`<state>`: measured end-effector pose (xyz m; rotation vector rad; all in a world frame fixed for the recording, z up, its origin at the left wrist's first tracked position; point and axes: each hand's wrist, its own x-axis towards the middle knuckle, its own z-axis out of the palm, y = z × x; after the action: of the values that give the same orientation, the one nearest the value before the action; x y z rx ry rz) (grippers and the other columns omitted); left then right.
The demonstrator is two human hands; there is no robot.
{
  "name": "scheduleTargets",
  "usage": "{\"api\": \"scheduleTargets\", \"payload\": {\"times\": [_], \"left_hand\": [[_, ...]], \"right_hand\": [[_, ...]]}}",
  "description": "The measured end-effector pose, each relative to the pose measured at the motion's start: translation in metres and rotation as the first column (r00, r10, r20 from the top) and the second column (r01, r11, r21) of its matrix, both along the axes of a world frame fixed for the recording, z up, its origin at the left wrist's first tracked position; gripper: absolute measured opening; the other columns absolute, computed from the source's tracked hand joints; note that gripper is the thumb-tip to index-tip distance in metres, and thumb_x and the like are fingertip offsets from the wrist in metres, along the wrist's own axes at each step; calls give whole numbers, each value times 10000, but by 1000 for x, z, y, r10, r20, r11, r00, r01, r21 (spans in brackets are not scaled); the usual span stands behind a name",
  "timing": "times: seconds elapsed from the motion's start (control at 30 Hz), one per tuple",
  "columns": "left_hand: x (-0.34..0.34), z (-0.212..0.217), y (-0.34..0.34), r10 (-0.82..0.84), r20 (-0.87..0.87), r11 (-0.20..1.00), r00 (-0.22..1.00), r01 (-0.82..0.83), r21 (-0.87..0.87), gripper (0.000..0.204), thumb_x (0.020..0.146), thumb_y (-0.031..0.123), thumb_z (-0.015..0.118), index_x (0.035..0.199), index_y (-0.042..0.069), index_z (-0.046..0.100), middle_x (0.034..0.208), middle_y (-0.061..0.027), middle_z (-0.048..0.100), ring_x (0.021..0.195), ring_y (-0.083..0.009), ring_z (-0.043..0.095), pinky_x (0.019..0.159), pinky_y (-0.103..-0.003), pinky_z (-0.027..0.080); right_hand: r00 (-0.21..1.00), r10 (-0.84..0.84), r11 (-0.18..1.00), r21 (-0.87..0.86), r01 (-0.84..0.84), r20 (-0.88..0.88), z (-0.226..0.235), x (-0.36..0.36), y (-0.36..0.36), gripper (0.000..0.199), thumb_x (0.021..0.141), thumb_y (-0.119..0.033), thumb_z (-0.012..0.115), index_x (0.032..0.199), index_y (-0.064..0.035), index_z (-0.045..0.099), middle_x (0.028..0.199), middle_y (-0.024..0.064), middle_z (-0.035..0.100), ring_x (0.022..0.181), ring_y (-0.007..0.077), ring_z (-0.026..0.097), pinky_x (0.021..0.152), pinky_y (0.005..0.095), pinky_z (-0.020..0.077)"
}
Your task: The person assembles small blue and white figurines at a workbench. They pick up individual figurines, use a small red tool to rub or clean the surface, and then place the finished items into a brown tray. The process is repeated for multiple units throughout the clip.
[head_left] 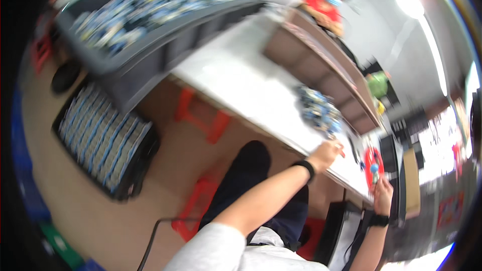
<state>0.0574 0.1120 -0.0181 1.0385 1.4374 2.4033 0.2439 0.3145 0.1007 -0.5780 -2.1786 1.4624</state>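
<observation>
My left hand [325, 155], with a dark band at the wrist, is over the front edge of the white table [241, 78]. Just beyond it lies a heap of small blue, white and dark parts [321, 110]. Motion blur hides whether its fingers grip anything. Farther right, my right hand [383, 194], also banded at the wrist, is closed on a small part with a light-blue round top [374, 169]. That part is held in front of a red tray [370, 156], and blur hides its finer shape.
A large grey bin [145, 65] full of similar parts stands at upper left. Below it, a black crate [108, 138] holds rows of blue-and-grey pieces. Red stools [201, 118] are under the table. A brown divided shelf [321, 62] runs along the far side; a person [324, 10] sits behind it.
</observation>
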Motion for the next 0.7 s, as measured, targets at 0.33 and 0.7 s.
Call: {"api": "scheduleTargets", "payload": {"times": [0.33,0.7], "left_hand": [[10,8,-3,3,-19,957,1000,-8,-290,270,923,185,481,1082,-15,571,900,-68,627,852,-114,571,782,-239,437],[21,15,-8,87,-81,861,993,-116,-496,254,924,112,444,1100,-44,542,960,-103,595,905,-157,564,846,-277,431]], "right_hand": [[706,-696,717,-159,678,-131,-39,183,165,251,869,-138,568,1037,49,568,804,69,598,632,111,577,607,230,506],[382,-828,529,344,776,410,-208,239,276,168,732,-118,654,844,7,658,765,121,653,660,206,632,614,309,499]]}}
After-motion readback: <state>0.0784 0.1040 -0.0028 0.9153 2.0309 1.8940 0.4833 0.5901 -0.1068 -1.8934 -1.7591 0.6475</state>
